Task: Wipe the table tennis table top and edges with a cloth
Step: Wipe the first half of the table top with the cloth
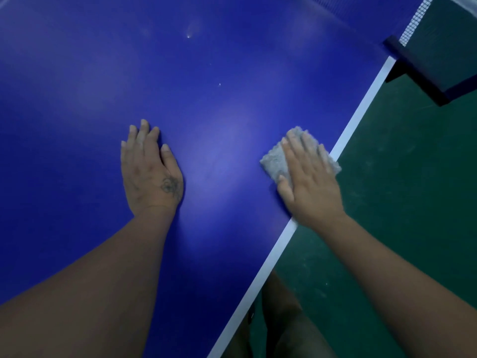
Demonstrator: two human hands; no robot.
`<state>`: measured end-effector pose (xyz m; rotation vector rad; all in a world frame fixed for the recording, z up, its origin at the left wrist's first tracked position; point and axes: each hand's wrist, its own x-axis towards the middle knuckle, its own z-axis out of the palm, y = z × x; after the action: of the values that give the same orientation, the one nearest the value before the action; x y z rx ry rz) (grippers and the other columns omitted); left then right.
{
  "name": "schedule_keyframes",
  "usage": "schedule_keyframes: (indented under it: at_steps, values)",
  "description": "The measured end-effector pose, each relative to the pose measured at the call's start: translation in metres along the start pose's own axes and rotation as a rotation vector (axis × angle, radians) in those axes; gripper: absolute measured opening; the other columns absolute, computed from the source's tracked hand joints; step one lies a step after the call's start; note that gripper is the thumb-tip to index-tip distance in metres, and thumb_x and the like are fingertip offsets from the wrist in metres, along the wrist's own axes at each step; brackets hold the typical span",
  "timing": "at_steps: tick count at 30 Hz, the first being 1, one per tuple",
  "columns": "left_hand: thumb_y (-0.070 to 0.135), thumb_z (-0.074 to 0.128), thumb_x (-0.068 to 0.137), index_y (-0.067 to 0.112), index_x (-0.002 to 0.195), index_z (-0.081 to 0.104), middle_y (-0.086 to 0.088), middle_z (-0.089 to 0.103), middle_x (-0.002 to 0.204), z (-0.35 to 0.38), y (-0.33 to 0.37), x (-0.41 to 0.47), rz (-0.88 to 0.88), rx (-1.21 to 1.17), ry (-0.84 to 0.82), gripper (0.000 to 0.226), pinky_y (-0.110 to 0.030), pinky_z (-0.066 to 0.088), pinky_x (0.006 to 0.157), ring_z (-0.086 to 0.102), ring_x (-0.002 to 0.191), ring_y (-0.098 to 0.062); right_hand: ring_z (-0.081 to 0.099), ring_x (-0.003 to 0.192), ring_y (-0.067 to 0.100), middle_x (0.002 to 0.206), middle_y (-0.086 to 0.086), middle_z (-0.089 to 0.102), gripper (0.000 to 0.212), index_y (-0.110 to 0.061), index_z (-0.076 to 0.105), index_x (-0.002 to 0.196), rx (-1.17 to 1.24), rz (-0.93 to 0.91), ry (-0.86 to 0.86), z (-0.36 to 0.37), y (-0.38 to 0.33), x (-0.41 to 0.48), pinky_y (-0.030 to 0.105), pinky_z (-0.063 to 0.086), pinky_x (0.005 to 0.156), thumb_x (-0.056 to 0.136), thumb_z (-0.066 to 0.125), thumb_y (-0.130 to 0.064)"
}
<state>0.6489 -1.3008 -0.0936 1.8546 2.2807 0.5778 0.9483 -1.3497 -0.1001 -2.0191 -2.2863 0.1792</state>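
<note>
Head view gave me the blue table top [77,73] across most of the frame, its white edge line [361,117] running diagonally beside the green floor [413,202]. The left hand [151,174] lay flat on the blue, fingers straight, holding nothing. The right hand [309,187] pressed the grey cloth [273,161] under straight, spread fingers at that edge, one corner seemingly past it. I judged an outward push could drop the cloth to the floor.

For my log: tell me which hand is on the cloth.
The right hand, by the white edge line, presses flat on the grey cloth; the left hand lies on bare blue table top, with no cloth.
</note>
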Motion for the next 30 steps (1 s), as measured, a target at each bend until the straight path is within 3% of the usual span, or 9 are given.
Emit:
schedule_keyframes:
  at_steps: [4,6,8,11,13,17,19,24,30]
  values:
    - [0.035,0.041,0.114,0.009,0.159,0.047,-0.013,0.028,0.177,0.002,-0.003,-0.001,-0.043,0.061,0.024,0.053,-0.045,0.014,0.136,0.018,0.167,-0.03,0.001,0.168,0.03,0.182,0.007,0.004,0.073,-0.009,0.013,0.172,0.049,0.48,-0.011,-0.016,0.041,0.04,0.057,0.003,0.135,0.107,0.028,-0.038]
    - [0.042,0.039,0.113,0.012,0.163,0.042,-0.013,0.023,0.179,0.004,-0.002,0.0,-0.071,0.101,0.038,0.058,-0.046,0.011,0.137,0.015,0.167,-0.029,-0.003,0.168,0.031,0.182,0.008,0.001,0.074,-0.007,0.009,0.172,0.013,0.542,-0.014,-0.018,0.03,0.051,0.059,0.0,0.134,0.106,0.022,-0.039]
    - [0.047,0.037,0.113,0.014,0.165,0.038,-0.012,0.021,0.179,0.004,-0.002,0.004,-0.137,0.123,0.05,0.062,-0.047,0.009,0.137,0.014,0.168,-0.028,-0.001,0.168,0.033,0.181,0.011,0.002,0.074,-0.006,0.01,0.172,-0.015,0.41,-0.011,-0.013,0.001,0.048,0.06,0.0,0.134,0.106,0.022,-0.038]
    - [0.051,0.033,0.113,0.014,0.168,0.032,-0.011,0.018,0.18,0.006,-0.004,0.005,-0.233,0.136,0.058,0.066,-0.049,0.008,0.137,0.011,0.168,-0.027,0.009,0.167,0.035,0.179,0.014,0.016,0.073,-0.005,0.023,0.17,0.006,0.077,0.018,-0.001,-0.054,0.031,0.062,0.009,0.133,0.104,0.04,-0.032]
    - [0.048,0.034,0.114,0.014,0.168,0.032,-0.011,0.02,0.18,0.008,-0.006,0.005,-0.239,0.143,0.07,0.064,-0.048,0.008,0.137,0.012,0.168,-0.027,0.016,0.166,0.032,0.177,0.012,0.024,0.073,-0.005,0.034,0.167,0.073,-0.125,0.04,0.008,-0.087,0.033,0.061,0.016,0.132,0.1,0.051,-0.03]
    - [0.036,0.036,0.116,0.013,0.167,0.038,-0.012,0.024,0.179,0.01,-0.006,0.009,-0.236,0.161,0.061,0.056,-0.048,0.01,0.137,0.015,0.167,-0.029,0.02,0.166,0.028,0.176,0.008,0.028,0.072,-0.009,0.04,0.165,0.15,-0.473,-0.016,0.014,-0.119,0.079,0.055,0.019,0.132,0.099,0.052,-0.035]
    - [0.031,0.038,0.116,0.011,0.166,0.04,-0.013,0.025,0.178,0.007,-0.004,0.008,-0.247,0.157,0.043,0.054,-0.048,0.011,0.136,0.016,0.167,-0.03,0.024,0.165,0.028,0.175,0.007,0.03,0.071,-0.011,0.041,0.165,0.13,-0.53,-0.02,0.008,-0.108,0.12,0.054,0.02,0.132,0.099,0.05,-0.038]
    - [0.033,0.041,0.116,0.009,0.166,0.04,-0.009,0.025,0.178,0.009,0.001,0.038,-0.409,0.112,0.059,0.055,-0.052,0.01,0.136,0.014,0.168,-0.029,0.014,0.166,0.035,0.178,0.012,0.019,0.071,-0.005,0.028,0.168,0.005,-0.233,-0.012,-0.01,-0.049,0.217,0.057,0.012,0.134,0.105,0.043,-0.033]
    - [0.052,0.03,0.114,0.019,0.173,0.024,-0.005,0.013,0.182,0.02,-0.012,0.146,-0.648,0.196,0.107,0.067,-0.052,0.003,0.136,0.006,0.169,-0.029,0.014,0.167,0.029,0.179,0.007,0.021,0.076,-0.009,0.032,0.168,0.199,-0.904,-0.14,0.002,-0.048,0.18,0.056,0.016,0.134,0.097,0.053,-0.027]
